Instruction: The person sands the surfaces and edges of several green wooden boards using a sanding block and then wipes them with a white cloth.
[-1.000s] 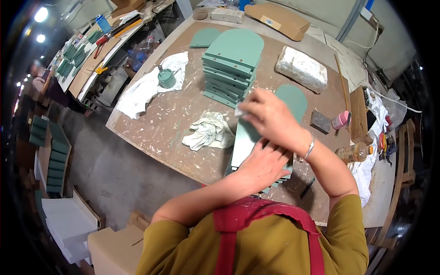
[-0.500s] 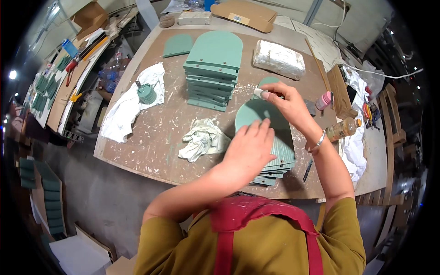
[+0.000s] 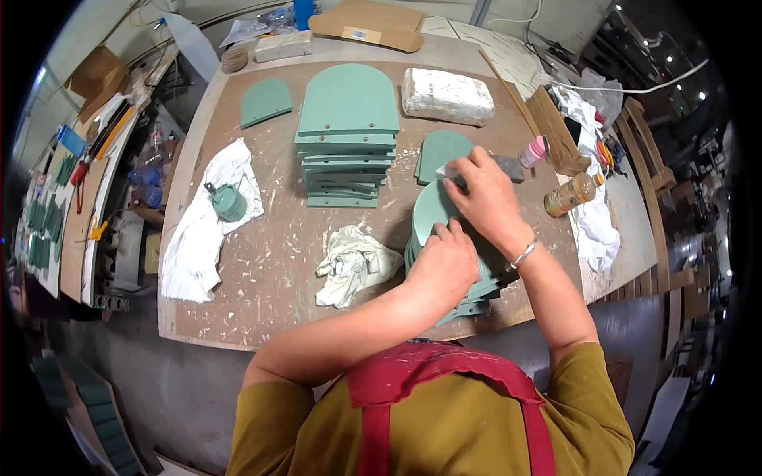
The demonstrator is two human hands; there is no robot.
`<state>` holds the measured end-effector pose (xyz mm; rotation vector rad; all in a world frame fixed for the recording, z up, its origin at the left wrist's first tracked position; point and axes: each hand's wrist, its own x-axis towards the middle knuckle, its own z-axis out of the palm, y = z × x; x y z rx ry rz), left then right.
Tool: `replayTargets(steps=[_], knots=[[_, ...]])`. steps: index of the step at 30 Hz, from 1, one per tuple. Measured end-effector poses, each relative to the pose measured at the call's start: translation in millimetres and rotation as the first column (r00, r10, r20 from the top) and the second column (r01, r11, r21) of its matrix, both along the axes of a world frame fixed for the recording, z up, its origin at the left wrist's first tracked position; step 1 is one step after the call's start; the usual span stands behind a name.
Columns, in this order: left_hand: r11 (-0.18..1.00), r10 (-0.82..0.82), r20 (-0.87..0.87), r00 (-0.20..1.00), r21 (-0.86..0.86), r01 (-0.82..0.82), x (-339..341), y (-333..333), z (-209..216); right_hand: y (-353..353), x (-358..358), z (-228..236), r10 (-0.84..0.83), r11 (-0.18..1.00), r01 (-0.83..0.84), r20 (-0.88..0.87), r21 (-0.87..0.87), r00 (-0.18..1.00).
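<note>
From the head view: close in front of the body, at the near edge of the brown tabletop (image 3: 266,274), a near stack of green panels (image 3: 434,205), arched ends pointing away, lower edges unevenly fanned. Over its middle, a left hand (image 3: 449,255), fingers bent and bunched toward the top panel; impossible to tell whether pinching anything. At the arched end, a right hand (image 3: 470,184), thumb and fingers closed together on a small white piece (image 3: 447,170); contact between piece and panel hard to tell. Around the right wrist, a silvery bracelet (image 3: 524,254). Just beyond, green panels (image 3: 442,151) lying flat, with a grey block (image 3: 509,167) partly behind the right hand. To the right, a pink bottle (image 3: 534,151) and a lying bottle of amber liquid (image 3: 570,197). Left of the near stack, a crumpled cloth (image 3: 357,266); farther left, a white cloth (image 3: 194,254) under a green container (image 3: 229,204). Toward the back, a tall stack of green panels (image 3: 349,99), between a single green panel (image 3: 266,101) and a whitish wrapped package (image 3: 448,95).
</note>
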<state>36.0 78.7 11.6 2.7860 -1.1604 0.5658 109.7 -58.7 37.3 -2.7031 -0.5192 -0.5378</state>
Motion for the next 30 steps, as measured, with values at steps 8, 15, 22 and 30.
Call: replayTargets(steps=[8, 15, 22, 30], knots=[[0.997, -0.073, -0.071, 0.995, 0.035, 0.075, 3, 2, 2, 7, -4, -2, -0.147, 0.989, 0.147, -0.046, -0.007, 0.988], [0.993, -0.115, 0.012, 0.993, -0.002, 0.115, 7, -10, -2, -10, -25, -6, -0.431, 0.901, 0.433, -0.048, 0.025, 0.901], [0.991, -0.133, 0.018, 0.991, 0.006, 0.133, 8, -9, -1, -9, -26, 3, -0.379, 0.923, 0.379, 0.013, -0.060, 0.925], [0.987, -0.161, -0.010, 0.987, 0.007, 0.161, 7, -9, -4, -28, -34, -7, -0.466, 0.885, 0.466, 0.000, -0.010, 0.885]])
